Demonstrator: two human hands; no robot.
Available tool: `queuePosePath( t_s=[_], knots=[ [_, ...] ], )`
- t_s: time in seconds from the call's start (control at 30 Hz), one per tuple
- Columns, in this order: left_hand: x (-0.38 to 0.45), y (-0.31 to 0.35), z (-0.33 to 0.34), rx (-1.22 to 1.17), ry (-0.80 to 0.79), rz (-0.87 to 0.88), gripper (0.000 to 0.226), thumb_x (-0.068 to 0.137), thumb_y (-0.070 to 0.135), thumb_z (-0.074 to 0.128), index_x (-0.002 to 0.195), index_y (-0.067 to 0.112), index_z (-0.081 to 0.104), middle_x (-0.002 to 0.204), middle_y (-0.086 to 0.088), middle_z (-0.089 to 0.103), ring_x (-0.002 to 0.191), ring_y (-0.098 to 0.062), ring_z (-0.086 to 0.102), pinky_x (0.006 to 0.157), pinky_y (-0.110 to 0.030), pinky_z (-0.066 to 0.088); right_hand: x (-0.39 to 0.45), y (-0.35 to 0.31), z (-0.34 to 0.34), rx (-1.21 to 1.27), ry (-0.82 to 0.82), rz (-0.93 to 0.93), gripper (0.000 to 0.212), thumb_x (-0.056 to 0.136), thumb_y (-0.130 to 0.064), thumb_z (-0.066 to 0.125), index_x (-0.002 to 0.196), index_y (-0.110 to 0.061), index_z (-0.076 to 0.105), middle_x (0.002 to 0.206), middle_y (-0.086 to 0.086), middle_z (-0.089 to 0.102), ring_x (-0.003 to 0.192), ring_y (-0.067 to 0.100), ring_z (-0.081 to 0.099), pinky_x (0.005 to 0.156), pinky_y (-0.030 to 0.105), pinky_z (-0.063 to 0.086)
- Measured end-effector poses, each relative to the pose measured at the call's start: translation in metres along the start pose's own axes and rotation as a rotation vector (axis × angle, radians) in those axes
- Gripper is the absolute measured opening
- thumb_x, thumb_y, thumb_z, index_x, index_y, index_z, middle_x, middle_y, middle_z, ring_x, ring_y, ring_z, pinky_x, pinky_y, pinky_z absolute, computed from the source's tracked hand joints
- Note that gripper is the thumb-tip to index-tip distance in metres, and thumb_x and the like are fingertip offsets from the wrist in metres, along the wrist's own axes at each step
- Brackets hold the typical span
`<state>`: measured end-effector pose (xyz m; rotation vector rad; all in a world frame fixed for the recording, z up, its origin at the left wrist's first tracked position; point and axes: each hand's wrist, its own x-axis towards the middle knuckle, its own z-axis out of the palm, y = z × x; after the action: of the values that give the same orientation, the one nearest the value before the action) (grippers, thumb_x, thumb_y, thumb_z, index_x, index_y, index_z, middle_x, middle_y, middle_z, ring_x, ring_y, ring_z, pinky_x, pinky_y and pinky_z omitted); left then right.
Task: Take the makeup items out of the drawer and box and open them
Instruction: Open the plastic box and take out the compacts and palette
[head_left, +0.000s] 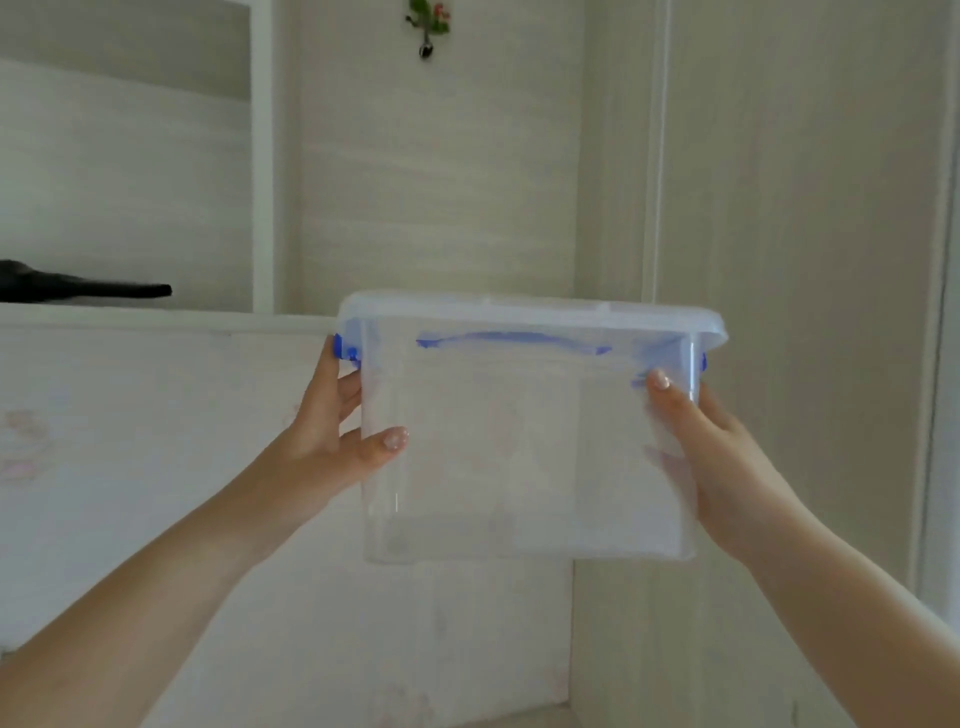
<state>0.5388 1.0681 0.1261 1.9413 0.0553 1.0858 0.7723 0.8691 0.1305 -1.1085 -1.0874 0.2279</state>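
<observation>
Item inspected: a clear plastic storage box (524, 441) with a translucent lid (530, 314), blue side latches (347, 349) and a blue carry handle (511, 340) seen through the wall. It is held in the air at chest height, in front of a pale cabinet wall (441, 182) and level with a white ledge (156, 317); its base rests on nothing.

Grip: the left hand (337, 436) clasps the left end, thumb on the near wall and fingers wrapped behind the corner just below the latch. The right hand (711, 457) clasps the right end the same way, thumb tip near the upper edge. Both hands are closed on the box; neither is free.

Condition: lid seated, both latches appear fastened. Contents are not discernible through the hazy walls; no makeup items can be confirmed.

Assessment: the step in hand is carrying the box to a place to open it. Recommended practice: keep it level so anything inside does not slide, set it down on a firm flat surface before releasing either hand, then lift each latch outward in turn and raise the lid straight up. Unlatching in mid-air risks a drop.

A dark object (88, 288) lies on the ledge at left, well apart.
</observation>
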Motion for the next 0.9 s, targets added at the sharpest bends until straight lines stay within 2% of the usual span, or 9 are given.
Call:
queuePosePath(
  t_s=[0.1,0.2,0.27,0.33,0.47,0.57,0.73,0.83,0.9],
  knots=[
    [0.020,0.029,-0.009,0.009,0.007,0.106,0.112,0.057,0.053,0.082,0.141,0.055,0.009,0.145,0.013,0.042,0.138,-0.009,0.034,0.104,-0.042,0.033,0.018,-0.032,0.000,-0.044,-0.030,-0.071,0.096,0.038,-0.083,0.067,0.124,-0.043,0.053,0.115,-0.025,0.065,0.112,0.003,0.060,0.098,0.038,0.042],
    [0.044,0.058,-0.020,0.049,0.035,0.206,0.110,0.054,0.057,0.082,0.141,0.054,0.014,0.143,0.012,0.046,0.136,-0.014,0.037,0.105,-0.048,0.035,0.039,-0.064,-0.001,-0.050,-0.075,-0.100,0.076,0.057,-0.076,0.064,0.124,-0.041,0.055,0.115,-0.020,0.067,0.108,0.005,0.063,0.100,0.040,0.043],
    [0.063,0.078,-0.028,0.072,0.061,0.252,0.112,0.049,0.061,0.082,0.139,0.056,0.017,0.136,0.009,0.054,0.129,-0.011,0.047,0.097,-0.037,0.043,0.056,-0.085,-0.002,-0.009,-0.087,-0.115,0.056,0.073,-0.061,0.061,0.120,-0.032,0.059,0.107,-0.014,0.072,0.096,0.007,0.069,0.082,0.034,0.053],
    [0.080,0.098,-0.036,0.097,0.111,0.295,0.110,0.043,0.063,0.083,0.135,0.059,0.023,0.127,0.008,0.061,0.123,-0.010,0.053,0.095,-0.031,0.042,0.073,-0.103,0.001,0.007,-0.086,-0.144,0.055,0.071,-0.056,0.056,0.117,-0.026,0.061,0.101,-0.010,0.074,0.091,0.010,0.071,0.070,0.029,0.056],
    [0.103,0.135,-0.044,0.138,0.097,0.379,0.090,0.048,0.050,0.084,0.124,0.061,0.038,0.113,0.013,0.069,0.106,-0.004,0.064,0.082,-0.020,0.052,0.113,-0.125,0.011,-0.019,-0.057,-0.216,0.066,0.063,-0.065,0.057,0.119,-0.031,0.060,0.107,-0.014,0.071,0.101,0.008,0.066,0.095,0.039,0.047],
    [0.112,0.149,-0.054,0.162,0.133,0.330,0.111,0.045,0.060,0.082,0.138,0.056,0.022,0.122,0.016,0.064,0.112,-0.004,0.061,0.097,-0.036,0.045,0.141,-0.131,0.024,-0.009,-0.033,-0.232,0.059,0.073,-0.065,0.055,0.124,-0.034,0.056,0.108,-0.022,0.064,0.101,-0.005,0.056,0.096,0.036,0.043],
    [0.126,0.140,-0.062,0.261,0.186,0.253,0.085,0.070,0.050,0.072,0.138,0.058,0.021,0.124,0.021,0.061,0.111,-0.001,0.061,0.099,-0.038,0.044,0.185,-0.121,0.046,-0.008,-0.006,-0.228,0.053,0.083,-0.060,0.052,0.127,-0.031,0.052,0.106,-0.018,0.061,0.093,-0.003,0.055,0.084,0.030,0.045],
    [0.135,0.125,-0.068,0.280,0.202,0.202,0.073,0.081,0.038,0.068,0.137,0.057,0.024,0.128,0.020,0.059,0.117,-0.004,0.057,0.104,-0.042,0.041,0.207,-0.101,0.060,-0.026,-0.016,-0.213,0.067,0.077,-0.069,0.051,0.132,-0.031,0.047,0.125,-0.010,0.057,0.114,0.010,0.053,0.103,0.039,0.041],
    [0.141,0.109,-0.070,0.274,0.252,0.201,0.065,0.090,0.024,0.058,0.137,0.054,0.025,0.134,0.021,0.053,0.124,-0.003,0.050,0.109,-0.041,0.036,0.219,-0.083,0.069,-0.060,-0.024,-0.210,0.086,0.062,-0.080,0.050,0.134,-0.032,0.043,0.134,-0.010,0.052,0.124,0.013,0.047,0.108,0.043,0.037]
  ],
)
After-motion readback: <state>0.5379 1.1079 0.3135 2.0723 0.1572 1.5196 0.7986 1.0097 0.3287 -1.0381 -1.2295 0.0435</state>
